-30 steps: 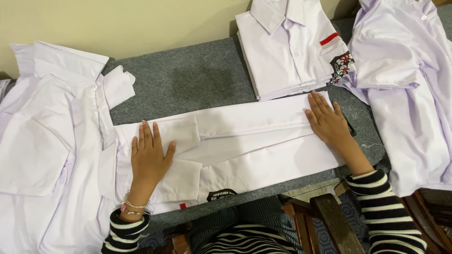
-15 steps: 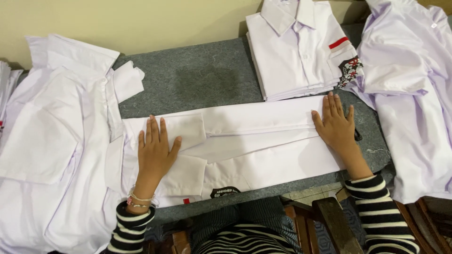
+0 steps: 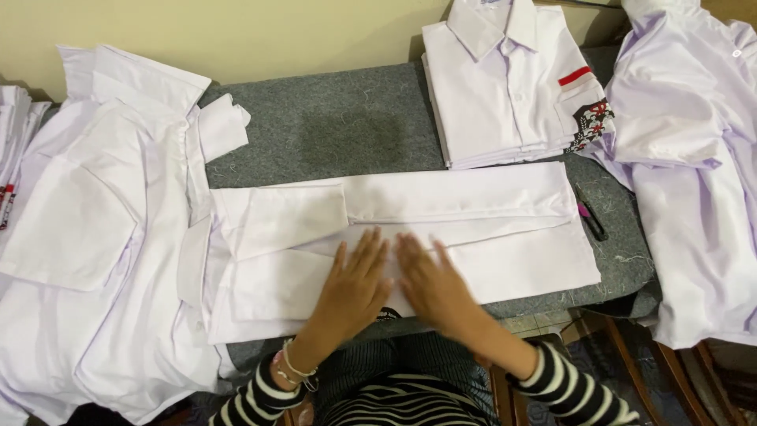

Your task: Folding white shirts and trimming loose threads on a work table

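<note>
A white shirt (image 3: 441, 213), folded into a long strip, lies across the grey felt table (image 3: 339, 134). My left hand (image 3: 355, 280) and my right hand (image 3: 434, 284) rest flat on its near middle, side by side, fingers spread and almost touching. Neither hand grips anything. Both sleeves are black-and-white striped, and the left wrist wears bracelets.
A pile of folded white shirts (image 3: 512, 87) with a red patch sits at the back right. Loose white shirts lie heaped at the left (image 3: 95, 252) and at the right (image 3: 694, 158). A dark pen (image 3: 590, 217) lies by the strip's right end. Wooden chair parts (image 3: 631, 371) show below.
Both hands have slid inward from the shirt's two ends to meet at its middle. The view has also shifted a little.
</note>
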